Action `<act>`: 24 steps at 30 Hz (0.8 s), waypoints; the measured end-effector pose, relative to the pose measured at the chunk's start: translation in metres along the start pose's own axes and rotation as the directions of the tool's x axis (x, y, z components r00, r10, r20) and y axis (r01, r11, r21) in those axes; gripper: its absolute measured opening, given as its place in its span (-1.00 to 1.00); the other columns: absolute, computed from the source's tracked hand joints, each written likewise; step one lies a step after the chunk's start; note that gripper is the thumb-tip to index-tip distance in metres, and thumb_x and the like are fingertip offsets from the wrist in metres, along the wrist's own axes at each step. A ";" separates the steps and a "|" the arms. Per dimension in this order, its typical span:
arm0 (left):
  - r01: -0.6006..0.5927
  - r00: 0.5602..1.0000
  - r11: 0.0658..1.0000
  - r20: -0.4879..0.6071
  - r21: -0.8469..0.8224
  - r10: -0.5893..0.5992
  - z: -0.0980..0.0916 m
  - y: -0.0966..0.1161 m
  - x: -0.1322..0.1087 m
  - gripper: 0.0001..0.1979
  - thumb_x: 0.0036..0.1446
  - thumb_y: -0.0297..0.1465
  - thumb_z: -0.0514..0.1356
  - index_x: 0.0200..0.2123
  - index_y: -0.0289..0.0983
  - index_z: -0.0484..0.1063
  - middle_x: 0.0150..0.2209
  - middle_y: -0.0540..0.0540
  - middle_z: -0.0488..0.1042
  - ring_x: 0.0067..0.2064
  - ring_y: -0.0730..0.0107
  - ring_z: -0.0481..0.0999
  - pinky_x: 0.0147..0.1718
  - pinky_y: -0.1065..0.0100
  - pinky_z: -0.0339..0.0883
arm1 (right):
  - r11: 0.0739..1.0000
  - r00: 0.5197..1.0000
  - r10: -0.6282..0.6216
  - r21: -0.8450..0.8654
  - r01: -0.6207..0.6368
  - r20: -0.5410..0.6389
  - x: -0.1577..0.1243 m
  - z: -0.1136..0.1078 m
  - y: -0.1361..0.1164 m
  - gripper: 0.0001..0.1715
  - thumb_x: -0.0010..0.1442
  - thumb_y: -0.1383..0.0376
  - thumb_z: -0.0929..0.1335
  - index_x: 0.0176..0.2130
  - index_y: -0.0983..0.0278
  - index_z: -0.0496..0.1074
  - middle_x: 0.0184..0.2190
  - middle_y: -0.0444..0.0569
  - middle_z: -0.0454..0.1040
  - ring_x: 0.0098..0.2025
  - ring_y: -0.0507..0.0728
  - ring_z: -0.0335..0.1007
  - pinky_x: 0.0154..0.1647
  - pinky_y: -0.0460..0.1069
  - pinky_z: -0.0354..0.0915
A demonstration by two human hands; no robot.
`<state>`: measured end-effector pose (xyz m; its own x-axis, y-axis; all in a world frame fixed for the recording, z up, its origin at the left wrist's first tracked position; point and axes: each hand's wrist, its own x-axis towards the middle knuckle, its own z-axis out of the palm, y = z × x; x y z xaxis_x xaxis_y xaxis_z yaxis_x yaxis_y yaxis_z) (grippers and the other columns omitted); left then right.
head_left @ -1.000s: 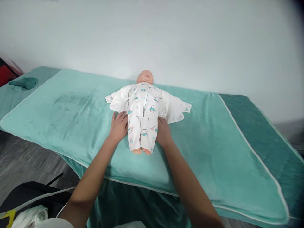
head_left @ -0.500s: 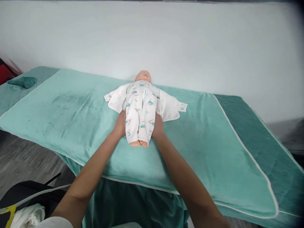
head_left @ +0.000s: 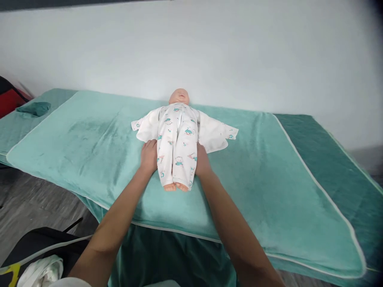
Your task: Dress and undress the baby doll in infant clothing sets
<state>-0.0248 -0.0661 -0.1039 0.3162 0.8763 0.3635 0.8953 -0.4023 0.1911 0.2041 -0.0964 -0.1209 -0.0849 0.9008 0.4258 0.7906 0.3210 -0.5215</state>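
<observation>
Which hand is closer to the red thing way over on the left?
Left. The left hand is on the doll's side facing the red thing; the right hand is on the opposite side.

left hand (head_left: 149, 156) | right hand (head_left: 203, 160) | between them: clothed doll (head_left: 183, 137) | beneath: green blanket (head_left: 257, 187)

The doll (head_left: 179, 97) lies on the blanket (head_left: 257, 183) atop the bed (head_left: 326, 151), between my left hand (head_left: 149, 156) and right hand (head_left: 203, 160), the wall (head_left: 209, 52) behind.
</observation>
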 end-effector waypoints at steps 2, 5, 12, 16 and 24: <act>0.003 0.999 0.999 -0.032 0.038 -0.002 -0.005 0.001 -0.004 -0.88 0.29 -0.37 0.14 -0.30 -0.22 0.45 -0.18 -0.27 0.53 -0.10 -0.01 0.48 -0.12 0.09 0.28 | 0.990 1.000 0.017 -0.142 -0.018 -0.010 -0.001 -0.005 -0.002 -0.80 0.28 0.23 0.32 -0.19 0.25 0.51 -0.17 0.17 0.54 -0.04 0.36 0.39 -0.03 0.22 0.31; -0.015 0.999 0.999 -0.038 0.032 0.016 -0.007 0.001 -0.007 -0.84 0.28 -0.40 0.14 -0.38 -0.21 0.42 -0.23 -0.24 0.54 -0.12 0.01 0.47 -0.16 0.10 0.24 | 0.982 1.000 0.022 -0.189 -0.022 -0.004 -0.006 -0.014 -0.003 -0.85 0.28 0.28 0.33 -0.33 0.21 0.48 -0.25 0.11 0.51 -0.12 0.31 0.33 -0.11 0.15 0.26; 0.089 0.996 0.990 -0.015 -0.112 -0.091 0.008 -0.010 -0.002 -0.75 0.24 -0.50 0.08 -0.49 -0.21 0.37 -0.38 -0.17 0.54 -0.25 0.14 0.50 -0.24 0.19 0.18 | 0.999 1.000 0.027 0.025 -0.027 0.006 -0.036 -0.033 0.002 -0.74 0.15 0.47 0.25 -0.38 0.18 0.46 -0.28 0.03 0.53 -0.19 0.22 0.42 -0.17 0.09 0.32; 0.126 0.990 0.975 -0.041 -0.183 -0.135 0.012 -0.013 0.001 -0.76 0.22 -0.53 0.05 -0.43 -0.22 0.44 -0.36 -0.17 0.56 -0.23 0.15 0.53 -0.22 0.21 0.21 | 0.953 0.897 0.299 0.059 -0.297 -0.325 -0.035 -0.054 0.033 -0.73 0.18 0.33 0.28 -0.15 0.23 0.51 -0.11 0.12 0.53 -0.14 0.25 0.46 -0.03 0.16 0.39; 0.185 0.963 0.939 -0.140 -0.290 -0.232 0.016 -0.015 -0.001 -0.74 0.11 -0.57 0.02 -0.42 -0.21 0.48 -0.36 -0.09 0.59 -0.29 0.24 0.52 -0.26 0.28 0.24 | 0.650 0.664 0.714 -0.142 -0.747 -0.222 -0.006 -0.067 0.071 -0.58 0.12 -0.06 0.43 -0.28 0.24 0.46 -0.35 0.11 0.50 -0.20 0.34 0.45 -0.13 0.20 0.32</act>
<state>-0.0338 -0.0563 -0.1217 0.0524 0.8999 0.4329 0.8080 -0.2930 0.5112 0.3019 -0.0985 -0.1110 0.6427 0.7625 0.0744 0.6633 -0.5053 -0.5520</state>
